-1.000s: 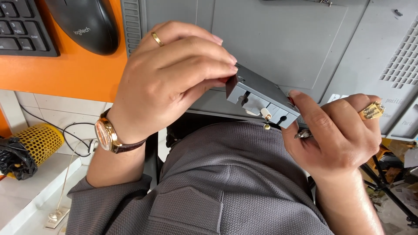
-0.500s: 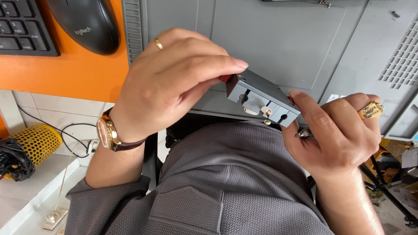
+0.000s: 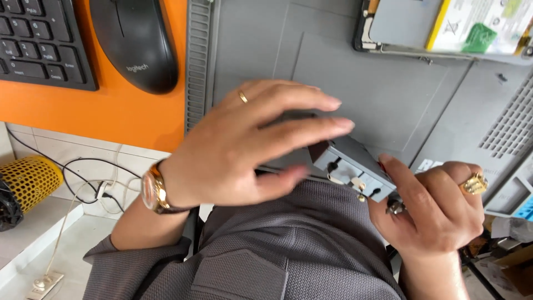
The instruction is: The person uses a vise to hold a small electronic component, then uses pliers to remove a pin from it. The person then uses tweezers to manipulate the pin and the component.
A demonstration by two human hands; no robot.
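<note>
two hands meet over one small grey block (image 3: 351, 169), a boxy part with slots and pale knobs on its near face, held at the near edge of the grey work mat (image 3: 361, 83) just above the person's lap. half a second ago the left hand (image 3: 244, 147) had its fingertips curled down onto the block's top corner; now those fingers are stretched out long and nearly flat, blurred with motion, lying over the block's upper left end rather than pinching it. whether any fingertip still presses the block i cannot tell, since the blur and the thumb below hide the contact. the right hand (image 3: 438, 214) has hardly shifted: its forefinger runs up against the block's right end and its other fingers stay folded in, so it seems to carry the block alone, though the underside of the grip is out of sight. a small metal piece (image 3: 395, 207) shows just beside that forefinger, too small to make out.

the view has also dropped a little, so more of the table shows: the black mouse (image 3: 136, 41) and keyboard (image 3: 41, 41) on the orange pad (image 3: 116, 111) to the left, and a tray of flat parts (image 3: 444, 28) at the far edge. i judge that the left hand is loosening and shifting its hold, leaving the block steadied from the right.
</note>
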